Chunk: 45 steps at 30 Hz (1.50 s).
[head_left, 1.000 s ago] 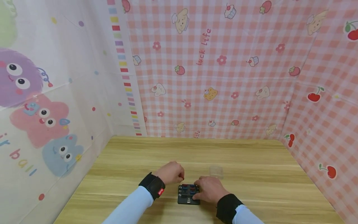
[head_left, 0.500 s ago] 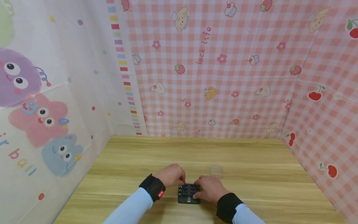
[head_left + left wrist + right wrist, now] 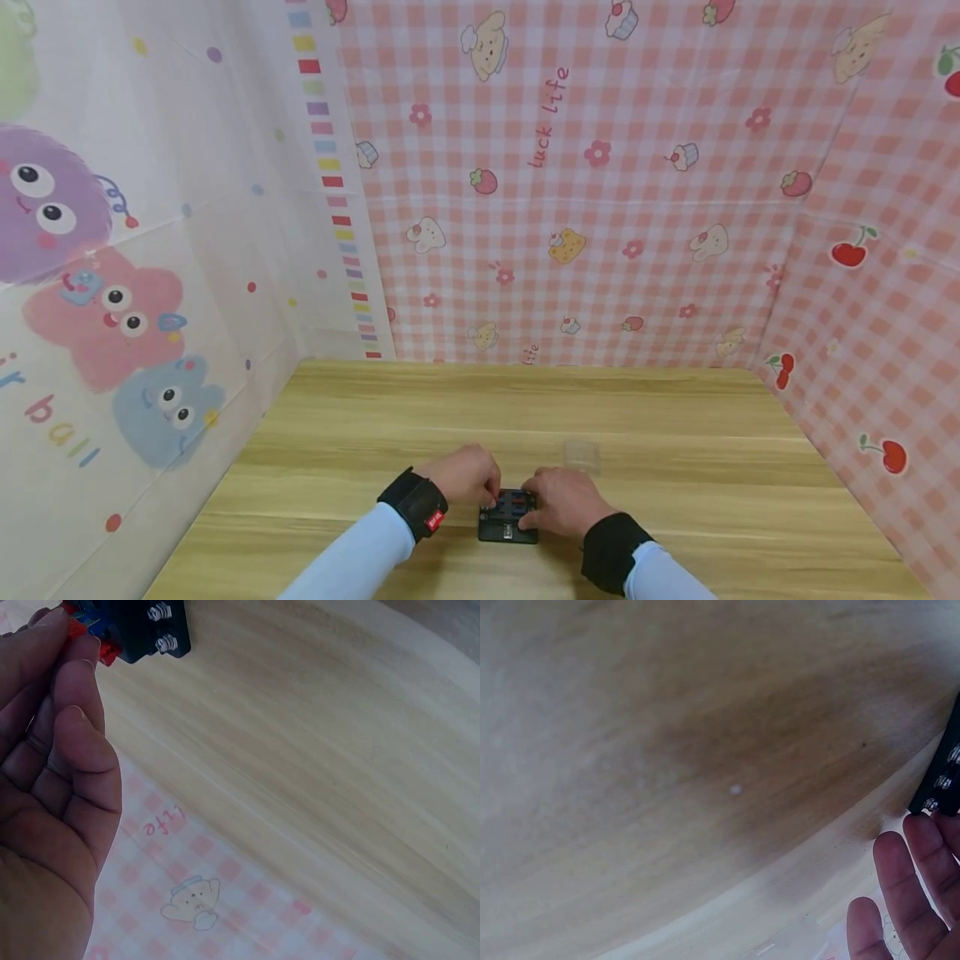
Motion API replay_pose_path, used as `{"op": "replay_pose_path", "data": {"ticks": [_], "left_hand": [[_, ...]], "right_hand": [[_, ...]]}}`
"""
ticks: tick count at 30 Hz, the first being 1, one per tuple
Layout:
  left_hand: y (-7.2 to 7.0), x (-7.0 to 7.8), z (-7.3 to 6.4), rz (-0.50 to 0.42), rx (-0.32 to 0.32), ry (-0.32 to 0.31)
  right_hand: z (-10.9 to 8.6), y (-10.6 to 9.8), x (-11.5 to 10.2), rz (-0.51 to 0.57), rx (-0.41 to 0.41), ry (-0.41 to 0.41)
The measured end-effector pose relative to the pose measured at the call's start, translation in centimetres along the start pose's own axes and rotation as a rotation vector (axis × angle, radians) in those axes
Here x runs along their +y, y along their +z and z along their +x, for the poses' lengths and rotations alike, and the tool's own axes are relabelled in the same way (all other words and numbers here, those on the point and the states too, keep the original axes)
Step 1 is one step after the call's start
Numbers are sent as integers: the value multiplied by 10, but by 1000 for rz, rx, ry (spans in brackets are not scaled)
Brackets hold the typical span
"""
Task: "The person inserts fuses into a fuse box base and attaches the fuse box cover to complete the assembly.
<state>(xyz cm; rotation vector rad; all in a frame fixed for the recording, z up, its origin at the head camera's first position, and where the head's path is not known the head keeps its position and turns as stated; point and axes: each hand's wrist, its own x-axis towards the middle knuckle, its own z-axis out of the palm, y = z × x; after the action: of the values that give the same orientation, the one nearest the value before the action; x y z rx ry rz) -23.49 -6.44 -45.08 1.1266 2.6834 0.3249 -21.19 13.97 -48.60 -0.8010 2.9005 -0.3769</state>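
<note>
A black fuse block (image 3: pixel 508 532) with red and blue blade fuses and metal screw terminals lies on the table between both hands. My left hand (image 3: pixel 467 475) pinches a red blade fuse (image 3: pixel 77 628) between thumb and forefinger, right over the block's left rows. Another bit of red shows just under those fingertips in the left wrist view. My right hand (image 3: pixel 564 502) holds the block at its right side, thumb on the near part and forefinger at the far corner. In the right wrist view its other fingers (image 3: pixel 898 874) are spread beside the block's edge.
A clear plastic cover (image 3: pixel 582 455) lies on the wooden table (image 3: pixel 360 417) behind the right hand. Patterned cloths hang at the table's left, back and right sides, with the pink checked cloth (image 3: pixel 660 283) at the back.
My left hand has moved right and toward me, bringing the red fuse from beside the block to over its left rows. The right hand keeps its hold on the block.
</note>
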Motion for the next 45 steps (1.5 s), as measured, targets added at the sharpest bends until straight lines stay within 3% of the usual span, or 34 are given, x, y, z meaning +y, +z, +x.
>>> {"op": "replay_pose_path", "data": {"ticks": [4, 12, 23, 38, 45], "left_hand": [[1, 2, 3, 1, -24, 6], [5, 5, 7, 17, -13, 40], [12, 6, 6, 32, -3, 22], [6, 19, 6, 94, -13, -29], [11, 19, 9, 101, -10, -40]], "right_hand": [[0, 0, 1, -1, 9, -3], [1, 2, 2, -15, 20, -9], [1, 3, 3, 0, 14, -5], [0, 1, 2, -14, 53, -32], [-1, 3, 2, -10, 71, -41]]}}
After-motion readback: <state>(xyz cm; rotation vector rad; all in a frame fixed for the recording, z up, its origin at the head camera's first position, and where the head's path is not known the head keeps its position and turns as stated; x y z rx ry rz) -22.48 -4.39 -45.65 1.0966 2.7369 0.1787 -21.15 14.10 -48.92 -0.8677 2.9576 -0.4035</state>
